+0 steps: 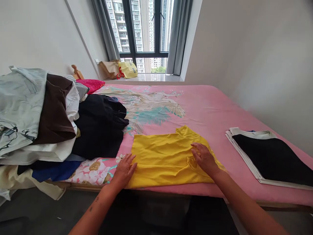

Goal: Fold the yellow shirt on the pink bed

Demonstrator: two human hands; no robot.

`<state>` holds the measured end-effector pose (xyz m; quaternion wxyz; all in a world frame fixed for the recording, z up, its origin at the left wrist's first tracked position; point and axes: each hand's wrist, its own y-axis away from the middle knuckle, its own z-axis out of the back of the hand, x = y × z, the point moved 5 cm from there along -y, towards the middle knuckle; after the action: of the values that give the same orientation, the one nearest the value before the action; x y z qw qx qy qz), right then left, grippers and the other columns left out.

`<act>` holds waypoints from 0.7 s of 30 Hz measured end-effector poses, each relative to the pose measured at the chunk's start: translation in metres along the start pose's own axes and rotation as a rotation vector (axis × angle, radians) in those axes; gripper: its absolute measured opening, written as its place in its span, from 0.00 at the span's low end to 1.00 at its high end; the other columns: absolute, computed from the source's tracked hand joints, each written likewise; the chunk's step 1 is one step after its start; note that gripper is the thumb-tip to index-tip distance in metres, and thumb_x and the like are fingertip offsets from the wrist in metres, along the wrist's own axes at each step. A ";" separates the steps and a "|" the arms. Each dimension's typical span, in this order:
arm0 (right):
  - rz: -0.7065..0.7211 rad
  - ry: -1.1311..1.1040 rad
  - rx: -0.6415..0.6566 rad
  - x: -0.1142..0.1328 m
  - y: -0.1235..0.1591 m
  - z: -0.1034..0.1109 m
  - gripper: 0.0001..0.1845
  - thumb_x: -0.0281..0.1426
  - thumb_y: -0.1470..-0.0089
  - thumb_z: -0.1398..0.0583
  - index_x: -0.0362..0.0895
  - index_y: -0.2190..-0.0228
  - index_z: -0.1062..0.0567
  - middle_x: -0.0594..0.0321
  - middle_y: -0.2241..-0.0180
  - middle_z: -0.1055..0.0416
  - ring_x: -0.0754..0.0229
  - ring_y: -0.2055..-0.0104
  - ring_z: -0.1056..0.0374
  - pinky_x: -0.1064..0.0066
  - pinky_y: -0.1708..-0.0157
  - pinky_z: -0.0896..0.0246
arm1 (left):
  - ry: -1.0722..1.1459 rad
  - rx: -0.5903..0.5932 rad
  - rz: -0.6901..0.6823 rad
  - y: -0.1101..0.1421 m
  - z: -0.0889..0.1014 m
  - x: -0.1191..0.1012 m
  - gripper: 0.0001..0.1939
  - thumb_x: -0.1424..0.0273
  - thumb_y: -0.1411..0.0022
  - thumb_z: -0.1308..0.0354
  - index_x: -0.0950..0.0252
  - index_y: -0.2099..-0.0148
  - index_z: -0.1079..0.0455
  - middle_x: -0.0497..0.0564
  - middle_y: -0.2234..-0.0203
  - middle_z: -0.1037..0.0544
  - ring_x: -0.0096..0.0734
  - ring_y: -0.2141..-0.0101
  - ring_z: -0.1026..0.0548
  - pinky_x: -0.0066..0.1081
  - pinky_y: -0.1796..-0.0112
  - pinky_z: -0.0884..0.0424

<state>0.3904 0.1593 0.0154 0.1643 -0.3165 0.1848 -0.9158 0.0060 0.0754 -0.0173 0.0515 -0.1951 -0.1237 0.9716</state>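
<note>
Yellow shirt (158,151) lies on bed (207,104); left hand (124,169) rests at its nine o'clock, right hand (203,157) at three, both loosely spread.

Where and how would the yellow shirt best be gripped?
The yellow shirt is probably best taken by its straight left edge, from the left, fingers underneath and thumb on top. It lies flat on the pink sheet, offering little to pinch in the middle; the left hand is at that edge, while the collar end looks looser and less even.
</note>
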 end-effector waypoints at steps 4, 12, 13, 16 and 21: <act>-0.330 0.062 0.101 -0.073 -0.044 -0.002 0.20 0.36 0.45 0.49 0.41 0.53 0.31 0.51 0.51 0.32 0.52 0.47 0.37 0.59 0.45 0.46 | 0.084 -0.012 0.052 -0.058 0.012 0.045 0.24 0.57 0.37 0.56 0.63 0.47 0.33 0.55 0.47 0.29 0.39 0.45 0.34 0.41 0.43 0.40; -0.598 0.091 0.234 -0.119 -0.118 -0.035 0.21 0.42 0.50 0.44 0.44 0.57 0.29 0.53 0.58 0.27 0.49 0.55 0.33 0.60 0.57 0.41 | 0.172 -0.014 0.250 -0.157 -0.021 0.076 0.19 0.63 0.47 0.50 0.62 0.56 0.27 0.54 0.56 0.25 0.43 0.50 0.32 0.42 0.45 0.41; -0.618 0.093 0.257 -0.122 -0.125 -0.041 0.19 0.42 0.52 0.43 0.44 0.61 0.27 0.54 0.62 0.26 0.49 0.58 0.32 0.60 0.59 0.41 | 0.169 -0.024 0.258 -0.162 -0.025 0.078 0.17 0.65 0.49 0.49 0.62 0.58 0.26 0.54 0.59 0.25 0.43 0.52 0.32 0.43 0.46 0.41; -0.632 0.062 0.315 -0.130 -0.141 -0.060 0.13 0.42 0.56 0.41 0.45 0.73 0.28 0.60 0.73 0.27 0.54 0.67 0.32 0.66 0.65 0.42 | 0.191 -0.032 0.269 -0.171 -0.034 0.086 0.10 0.66 0.54 0.47 0.61 0.69 0.28 0.49 0.68 0.25 0.39 0.59 0.30 0.39 0.51 0.37; -0.565 -0.038 0.175 -0.139 -0.137 -0.071 0.17 0.45 0.46 0.51 0.46 0.70 0.34 0.65 0.73 0.32 0.62 0.71 0.37 0.73 0.73 0.46 | 0.338 -0.072 0.309 -0.173 -0.043 0.097 0.08 0.64 0.53 0.47 0.63 0.71 0.32 0.44 0.79 0.28 0.29 0.74 0.31 0.31 0.65 0.31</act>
<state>0.4235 0.3542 -0.0488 -0.0671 -0.3572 0.0067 -0.9316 -0.0571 0.2657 -0.0459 -0.0848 -0.3733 -0.1169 0.9164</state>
